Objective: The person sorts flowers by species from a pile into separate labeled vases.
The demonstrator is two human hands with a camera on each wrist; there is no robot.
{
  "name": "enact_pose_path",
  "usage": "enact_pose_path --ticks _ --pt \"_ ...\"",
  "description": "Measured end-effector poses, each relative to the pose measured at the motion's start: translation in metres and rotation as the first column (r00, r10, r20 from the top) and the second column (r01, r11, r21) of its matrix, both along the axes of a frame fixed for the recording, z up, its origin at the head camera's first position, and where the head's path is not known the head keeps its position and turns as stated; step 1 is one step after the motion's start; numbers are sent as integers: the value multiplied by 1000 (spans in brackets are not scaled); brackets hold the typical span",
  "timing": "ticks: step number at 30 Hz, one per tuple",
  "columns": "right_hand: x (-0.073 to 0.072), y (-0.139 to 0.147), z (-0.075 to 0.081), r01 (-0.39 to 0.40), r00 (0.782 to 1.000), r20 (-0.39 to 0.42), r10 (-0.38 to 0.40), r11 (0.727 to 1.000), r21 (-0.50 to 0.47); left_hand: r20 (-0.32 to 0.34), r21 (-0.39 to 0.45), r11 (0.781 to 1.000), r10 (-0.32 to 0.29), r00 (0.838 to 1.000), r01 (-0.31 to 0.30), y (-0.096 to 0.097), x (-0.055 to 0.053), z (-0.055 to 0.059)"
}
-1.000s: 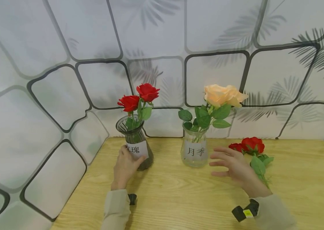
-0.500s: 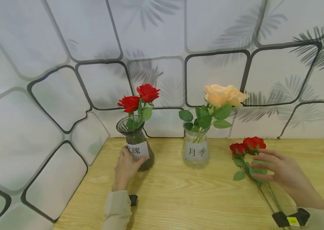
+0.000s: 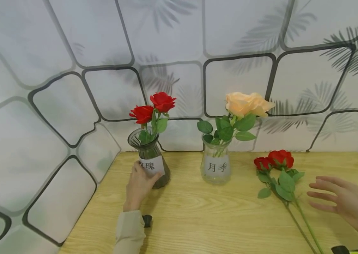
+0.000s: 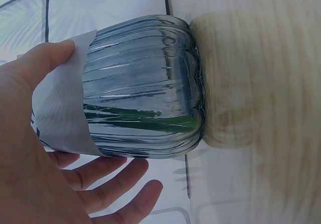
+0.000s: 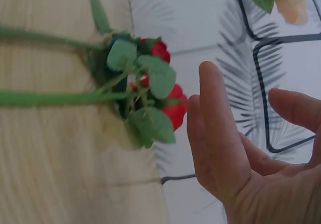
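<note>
My left hand [image 3: 137, 188] grips a dark, ribbed glass vase [image 3: 165, 174], which tilts slightly on the table. Its thumb lies on the white paper label [image 4: 65, 103], while the fingers reach round the opposite side. Two red roses [image 3: 153, 106] stand in this vase, and a green stem [image 4: 145, 121] shows through the glass. My right hand [image 3: 340, 201] hovers at the right with fingers spread, holding nothing. Left of it, two more red roses [image 3: 275, 160] lie on the table, their long stems pointing toward me; the hand is apart from them.
Between the hands stands a clear glass vase [image 3: 216, 173] with a white label and peach flowers [image 3: 247, 104]. A patterned wall [image 3: 172, 135] rises behind the wooden table [image 3: 204, 218] and along its left side.
My right hand has moved right and toward me, from beside the clear vase, past the lying roses, uncovering their stems. The left hand and its vase have stayed put.
</note>
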State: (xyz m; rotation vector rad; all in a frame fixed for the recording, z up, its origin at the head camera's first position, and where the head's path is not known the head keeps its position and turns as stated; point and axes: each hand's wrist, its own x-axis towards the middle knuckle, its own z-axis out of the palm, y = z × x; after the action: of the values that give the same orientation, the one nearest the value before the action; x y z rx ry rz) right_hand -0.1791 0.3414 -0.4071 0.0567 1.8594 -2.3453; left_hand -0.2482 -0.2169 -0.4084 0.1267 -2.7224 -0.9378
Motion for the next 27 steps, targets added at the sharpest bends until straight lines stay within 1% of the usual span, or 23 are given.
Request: enact_pose_path --ticks 3,6,8,11,12,15,18,21,24,27 --pt "1 6 -3 25 995 93 -31 998 58 11 -2 1000 2 1000 -2 -1 0 -1" --pt "2 10 -8 4 990 143 -16 996 84 23 0 1000 4 1000 -4 -2 0 -1" --pt "3 12 -12 -19 987 162 0 993 113 31 5 1000 3 1000 -3 -2 0 -2" --pt "4 15 -18 -60 986 161 35 987 149 38 8 1000 3 999 -4 -2 1 -3" --pt "5 16 -20 -85 986 155 61 985 152 38 11 1000 2 999 -3 -1 1 -4" --pt "6 18 -26 -157 980 140 139 979 129 35 8 1000 -3 999 2 0 1 -4" --pt "5 20 -28 -219 968 152 201 970 110 30 6 1000 -11 999 11 1 0 -5" --pt "3 20 -29 -237 962 167 214 963 130 25 4 1000 -16 1000 16 2 -1 -4" --pt "1 18 -30 -271 953 179 243 951 152 18 9 1000 -15 1000 15 2 -2 -2" --pt "0 14 -28 -287 949 192 248 935 209 16 8 1000 -13 1000 13 1 -3 -2"
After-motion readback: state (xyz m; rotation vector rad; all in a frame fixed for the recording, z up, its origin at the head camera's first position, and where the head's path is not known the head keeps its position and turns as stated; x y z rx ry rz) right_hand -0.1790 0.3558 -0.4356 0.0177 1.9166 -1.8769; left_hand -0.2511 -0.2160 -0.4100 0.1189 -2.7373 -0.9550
